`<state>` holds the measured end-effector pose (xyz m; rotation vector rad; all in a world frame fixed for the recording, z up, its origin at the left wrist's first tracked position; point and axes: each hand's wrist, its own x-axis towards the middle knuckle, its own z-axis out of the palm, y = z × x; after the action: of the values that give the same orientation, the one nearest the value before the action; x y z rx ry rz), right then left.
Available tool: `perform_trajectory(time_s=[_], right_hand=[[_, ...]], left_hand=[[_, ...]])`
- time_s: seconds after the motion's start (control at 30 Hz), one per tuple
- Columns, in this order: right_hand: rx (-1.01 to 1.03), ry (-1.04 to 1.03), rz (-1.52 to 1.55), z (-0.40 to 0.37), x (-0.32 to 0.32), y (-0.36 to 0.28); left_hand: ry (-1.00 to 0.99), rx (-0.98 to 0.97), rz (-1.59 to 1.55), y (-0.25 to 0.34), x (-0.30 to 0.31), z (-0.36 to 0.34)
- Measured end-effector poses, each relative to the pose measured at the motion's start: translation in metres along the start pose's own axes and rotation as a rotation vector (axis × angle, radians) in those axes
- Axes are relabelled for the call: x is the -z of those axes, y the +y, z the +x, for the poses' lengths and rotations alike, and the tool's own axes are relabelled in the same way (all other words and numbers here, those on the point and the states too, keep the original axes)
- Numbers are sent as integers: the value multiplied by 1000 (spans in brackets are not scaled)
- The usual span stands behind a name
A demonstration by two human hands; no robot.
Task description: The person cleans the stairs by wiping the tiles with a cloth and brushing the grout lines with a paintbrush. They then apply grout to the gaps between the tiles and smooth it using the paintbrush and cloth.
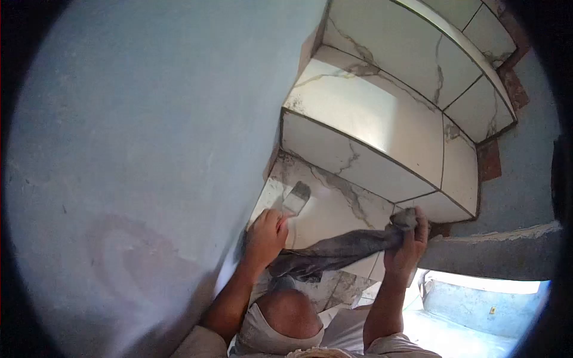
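Dark cloth (340, 249) stretched across a marbled stair tread (334, 219).
Your left hand (267, 237) gripped a flat-ended tool (296, 198) near the blue wall (161, 137); your right hand (407, 247), well apart, clutched the cloth's end and a grey lump (404, 218) near the riser (349, 160).

Tiled stairs beside a pale blue wall.
White, dark-veined tiles cover the steps (364, 158), with dark joints between them and grime in the corners; a patch of bright light lies across one tread (358, 101). The broad, smudged blue wall (155, 131) fills the left side. At right, reddish-brown patches (490, 161) edge the steps against another bluish wall (525, 185); below a rough grey ledge (489, 259), strong light floods a blue-walled space (483, 304).
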<state>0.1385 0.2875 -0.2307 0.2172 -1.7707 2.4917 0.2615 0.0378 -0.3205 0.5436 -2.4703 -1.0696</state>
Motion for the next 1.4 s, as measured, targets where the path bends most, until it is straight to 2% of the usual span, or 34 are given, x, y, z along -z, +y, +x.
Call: perform_trajectory(time_s=[0.03, 0.07, 0.13, 0.27, 0.33, 0.37, 0.4, 0.43, 0.53, 0.57, 0.63, 0.67, 0.7, 0.77, 0.9, 0.97, 1.0, 1.03, 1.1, 1.17, 1.2, 1.23, 1.3, 1.33, 1.37, 1.4], right_hand=[[-75, -75, 214, -5, 14, -8], [-78, -70, 213, -10, 20, -13], [-47, -33, 177, -13, 29, -20], [-74, 47, 89, -20, 18, -15], [-37, -4, -109, -24, -2, -7], [19, -82, -161, -23, -15, -2], [70, -155, -214, -24, -28, 4], [20, -189, -263, -25, -40, 10], [30, -345, -449, -27, -76, 18], [41, -405, -509, -24, -81, 19], [40, -345, -591, -12, -84, 26], [27, -277, -671, -6, -84, 32], [29, -281, -672, -1, -84, 39], [-558, -516, -308, 8, -83, 56], [-462, -498, -394, 22, -81, 70], [-154, -405, -680, 32, -82, 58], [-111, -464, -891, 36, -90, 41], [-113, -471, -890, 37, -97, 30], [138, -762, -882, 35, -107, 19], [182, -829, -836, 48, -110, 17], [230, -884, -793, 57, -112, 15], [238, -902, -783, 68, -113, 12], [77, -989, -757, 88, -114, 3], [76, -1015, -751, 92, -118, 1], [-46, -1032, -682, 94, -122, 2], [-175, -1048, -617, 94, -125, 3]], left_hand=[[-39, -106, 109, -6, -12, 5], [-44, -105, 110, -10, -23, 9], [-139, -151, 341, -14, -41, 13], [-133, -144, 356, -10, -59, 8], [96, -217, 420, 23, -49, 8], [103, -213, 418, 37, -46, 9], [-3, -142, -125, 51, -43, 9], [-106, -63, -669, 62, -38, 8], [-164, 13, -726, 85, -19, 13], [-154, 6, -729, 76, -18, 15], [-240, 144, -685, 52, -13, 22], [-89, -84, -641, 51, -12, 26], [-85, -83, -643, 48, -8, 30], [-175, -99, -437, 41, -2, 34], [-22, 11, -362, 42, 8, 36], [170, -32, -228, 35, 6, 36], [173, -27, -226, 46, 6, 33], [135, 21, -347, 66, 6, 30], [101, 81, -463, 75, 3, 29], [-91, 119, -662, 70, 2, 42], [-248, 258, -774, 66, 10, 46], [-227, 260, -771, 62, 17, 50], [-276, 336, -655, 60, 27, 53], [-245, 283, -658, 64, 30, 54], [-219, 301, -662, 69, 28, 55], [-82, 240, -692, 74, 23, 54]])
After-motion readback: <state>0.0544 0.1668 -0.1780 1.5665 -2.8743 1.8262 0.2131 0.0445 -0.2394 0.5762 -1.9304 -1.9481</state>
